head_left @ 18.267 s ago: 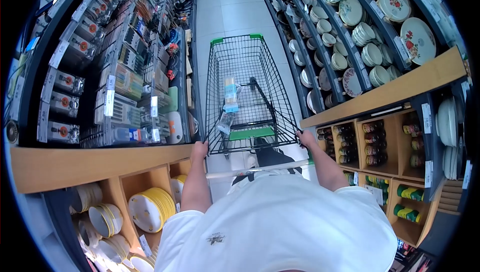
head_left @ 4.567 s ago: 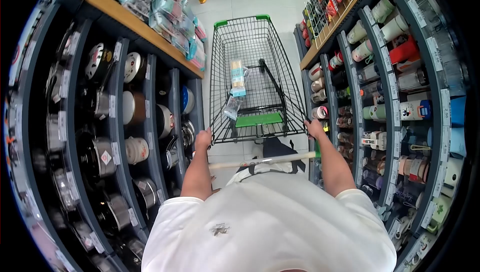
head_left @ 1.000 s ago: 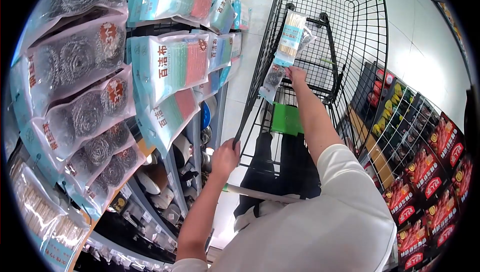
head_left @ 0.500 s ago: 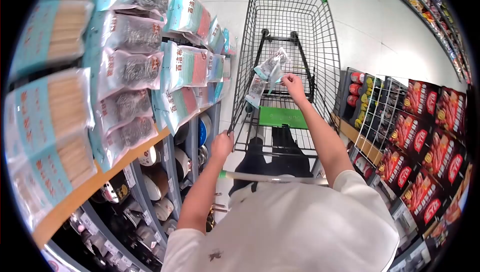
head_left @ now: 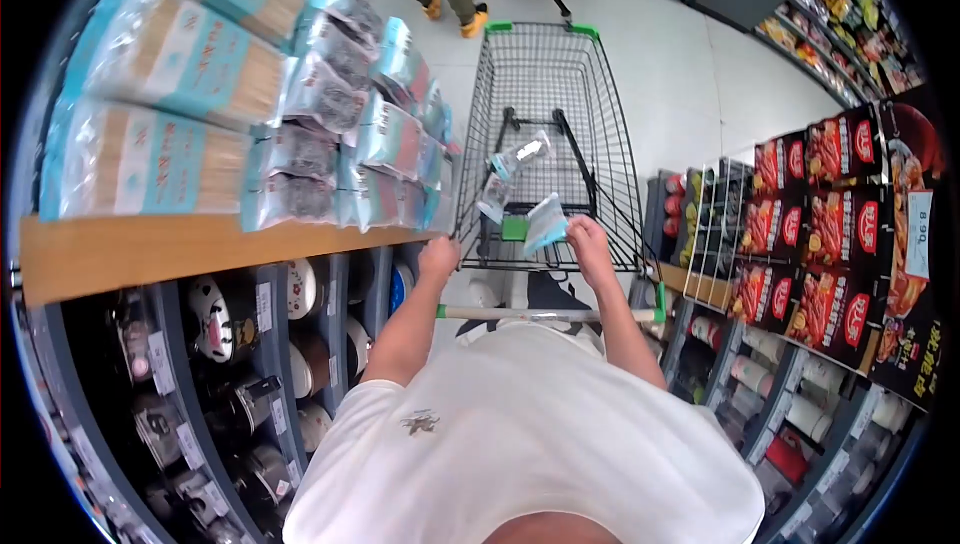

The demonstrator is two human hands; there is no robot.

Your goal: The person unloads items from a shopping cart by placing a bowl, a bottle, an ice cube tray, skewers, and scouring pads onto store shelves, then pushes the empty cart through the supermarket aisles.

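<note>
My right hand [head_left: 590, 244] pinches the edge of a small blue-and-white plastic packet [head_left: 545, 225], held over the near end of the green-and-black shopping cart [head_left: 628, 184]. What is in this packet I cannot make out. Two more packets lie inside the basket: a clear one with a blue end [head_left: 524, 152] and a smaller one [head_left: 492, 198] beside it. At the basket's near left corner my left hand [head_left: 438, 257] is closed around the wire rim. The cart's handle [head_left: 530, 314] runs across in front of my body.
On the left, a wooden shelf [head_left: 200, 244] bears packs of wooden sticks [head_left: 185, 69], packets of steel wool scourers [head_left: 325, 94] and scouring cloths [head_left: 388, 136]. Red-and-black food packs [head_left: 830, 219] hang on the right. Beyond the cart stands a person in yellow shoes [head_left: 474, 22].
My right hand has drawn the packet toward me, away from the packets in the basket. My view has turned, and the person ahead now shows more fully.
</note>
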